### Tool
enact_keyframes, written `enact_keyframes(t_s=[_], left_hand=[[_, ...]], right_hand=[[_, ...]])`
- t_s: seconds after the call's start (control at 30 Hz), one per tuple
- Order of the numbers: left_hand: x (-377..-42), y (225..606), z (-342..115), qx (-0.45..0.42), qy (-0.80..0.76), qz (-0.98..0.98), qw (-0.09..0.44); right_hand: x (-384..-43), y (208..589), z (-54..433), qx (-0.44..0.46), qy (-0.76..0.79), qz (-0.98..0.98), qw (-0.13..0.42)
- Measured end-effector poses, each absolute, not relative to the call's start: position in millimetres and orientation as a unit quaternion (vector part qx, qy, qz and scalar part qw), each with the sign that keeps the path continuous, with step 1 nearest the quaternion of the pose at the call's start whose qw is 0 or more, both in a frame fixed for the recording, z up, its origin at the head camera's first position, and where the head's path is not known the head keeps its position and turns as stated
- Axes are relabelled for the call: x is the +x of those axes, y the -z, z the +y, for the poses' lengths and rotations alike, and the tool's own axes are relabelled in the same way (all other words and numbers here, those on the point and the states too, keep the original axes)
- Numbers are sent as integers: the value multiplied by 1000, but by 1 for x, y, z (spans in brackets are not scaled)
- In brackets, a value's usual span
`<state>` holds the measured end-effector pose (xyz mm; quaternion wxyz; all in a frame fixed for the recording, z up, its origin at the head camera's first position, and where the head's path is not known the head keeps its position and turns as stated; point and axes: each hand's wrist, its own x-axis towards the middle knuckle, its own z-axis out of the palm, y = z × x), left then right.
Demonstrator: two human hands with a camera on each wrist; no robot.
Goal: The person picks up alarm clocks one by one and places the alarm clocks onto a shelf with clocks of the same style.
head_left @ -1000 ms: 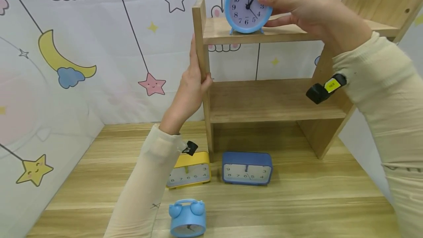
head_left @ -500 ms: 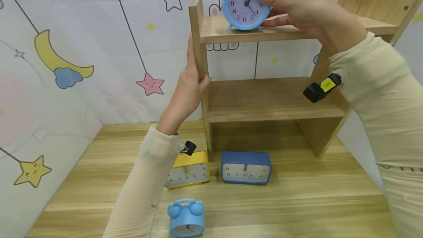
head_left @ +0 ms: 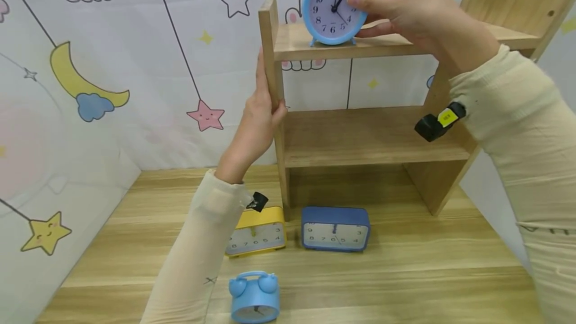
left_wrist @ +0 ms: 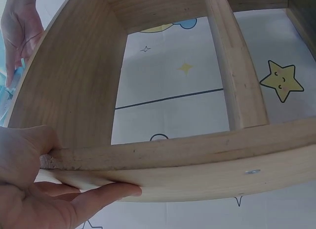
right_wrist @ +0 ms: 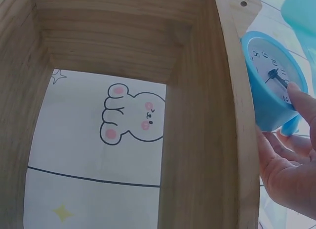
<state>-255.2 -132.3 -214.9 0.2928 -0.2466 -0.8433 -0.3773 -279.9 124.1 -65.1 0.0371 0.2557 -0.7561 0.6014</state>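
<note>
A light-blue twin-bell alarm clock [head_left: 332,24] stands at the left end of the top board of a wooden shelf [head_left: 373,136]. My right hand [head_left: 411,11] grips the clock from its right side, thumb over the front rim and fingers behind. The right wrist view shows that clock [right_wrist: 276,76] beside the top board, held by the right hand [right_wrist: 291,165]. My left hand [head_left: 256,121] holds the shelf's left side panel. In the left wrist view, the thumb of the left hand [left_wrist: 59,199] hooks over the panel's edge while its fingers lie along the outer face.
Below, on the wood-grain table [head_left: 405,284], sit a yellow rectangular clock [head_left: 258,239], a blue rectangular clock [head_left: 335,229] and a second light-blue twin-bell clock [head_left: 254,298]. My left sleeve partly covers the yellow one. A cartoon-printed sheet [head_left: 148,54] hangs behind the shelf.
The head view shifts very slightly. Both hands and the clock keep their places against the shelf.
</note>
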Motion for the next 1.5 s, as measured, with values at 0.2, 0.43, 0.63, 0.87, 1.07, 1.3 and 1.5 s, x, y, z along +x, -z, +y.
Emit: enact_keyframes(t_s=[0.2, 0.43, 0.63, 0.87, 1.07, 1.3, 1.5], left_hand=[[-257, 216, -134, -245, 383, -843, 288], [-259, 216, -135, -249, 381, -841, 294], [-260, 214, -135, -248, 375, -844, 293], [-259, 213, -137, -243, 371, -848, 290], [-257, 211, -137, -240, 372, -848, 291], [-256, 211, -136, -240, 374, -848, 287], [-255, 211, -137, -238, 378, -848, 285]], right_hand=[[-282, 71, 124, 258, -599, -757, 37], [-272, 75, 128, 261, -630, -724, 104], [-258, 83, 137, 254, -704, -638, 181], [-244, 99, 140, 257, -731, -598, 207], [-240, 109, 140, 276, -726, -591, 218], [-230, 122, 140, 278, -730, -580, 231], [-216, 131, 136, 309, -729, -562, 240]])
